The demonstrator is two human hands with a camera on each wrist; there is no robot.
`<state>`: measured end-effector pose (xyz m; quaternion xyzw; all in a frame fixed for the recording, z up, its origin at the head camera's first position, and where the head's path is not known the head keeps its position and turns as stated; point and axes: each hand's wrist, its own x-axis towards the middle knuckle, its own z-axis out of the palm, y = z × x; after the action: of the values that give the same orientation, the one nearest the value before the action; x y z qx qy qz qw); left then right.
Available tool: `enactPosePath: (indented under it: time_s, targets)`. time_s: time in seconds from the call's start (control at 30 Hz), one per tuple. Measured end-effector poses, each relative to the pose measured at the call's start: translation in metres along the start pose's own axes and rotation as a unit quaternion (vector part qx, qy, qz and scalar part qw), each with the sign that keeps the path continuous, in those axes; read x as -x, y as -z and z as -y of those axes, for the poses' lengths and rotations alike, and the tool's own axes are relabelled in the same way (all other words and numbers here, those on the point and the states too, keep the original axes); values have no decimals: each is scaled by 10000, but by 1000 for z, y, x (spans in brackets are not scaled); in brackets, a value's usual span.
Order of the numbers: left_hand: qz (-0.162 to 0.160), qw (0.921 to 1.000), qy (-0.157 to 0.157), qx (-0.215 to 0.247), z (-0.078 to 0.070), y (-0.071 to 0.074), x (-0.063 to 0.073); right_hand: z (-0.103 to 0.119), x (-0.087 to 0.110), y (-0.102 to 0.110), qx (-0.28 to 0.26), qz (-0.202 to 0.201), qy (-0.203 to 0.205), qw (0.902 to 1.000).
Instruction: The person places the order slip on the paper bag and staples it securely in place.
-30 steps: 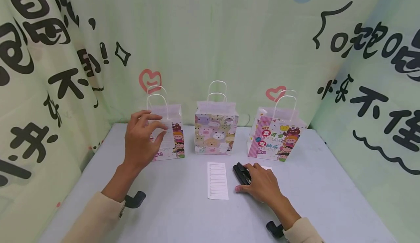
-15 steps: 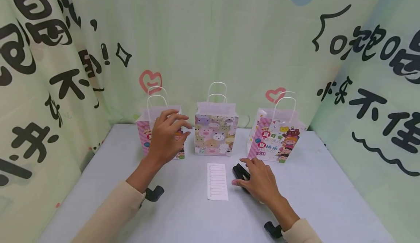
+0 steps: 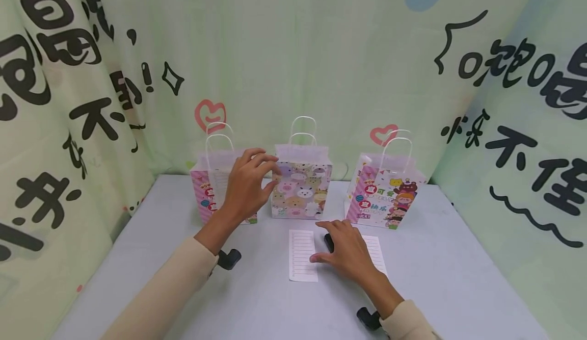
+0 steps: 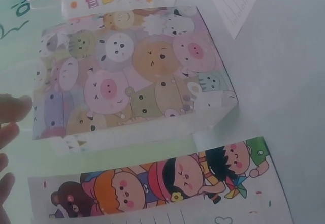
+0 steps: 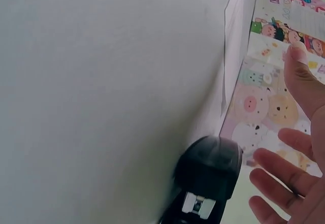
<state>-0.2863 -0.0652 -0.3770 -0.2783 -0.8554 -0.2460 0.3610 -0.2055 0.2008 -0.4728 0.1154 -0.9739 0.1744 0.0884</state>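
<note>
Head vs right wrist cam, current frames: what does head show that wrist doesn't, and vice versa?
Head only: the left hand and the right bag.

Right wrist only: the silver metal piece at the stapler's end; in head, the right hand hides most of the stapler.

Both: the right hand, the stapler, the left bag, the middle bag and at least one slip.

Partly lost to you

Head view: your right hand [image 3: 346,251] hides most of the black stapler [image 3: 328,242] and part of the right lined card [image 3: 376,254]; your left hand [image 3: 246,189] covers part of the left gift bag [image 3: 202,194]. Wrist-view edges crop both your hands and, on the right, the stapler.
</note>
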Motion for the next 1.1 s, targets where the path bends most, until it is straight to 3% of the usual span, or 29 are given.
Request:
enactPosePath:
  time_s: [0.37, 0.73, 1.1]
  targets:
    - [655, 9975, 89, -263, 2, -12, -16, 6, -7, -11, 28, 322, 348, 9989]
    - [1321, 9911, 132, -140, 1, -15, -27, 10, -7, -19, 185, 857, 431, 9952]
    - [1437, 9890, 356, 39, -1, -15, -34, 19, -1, -20, -13, 900, 373, 9952]
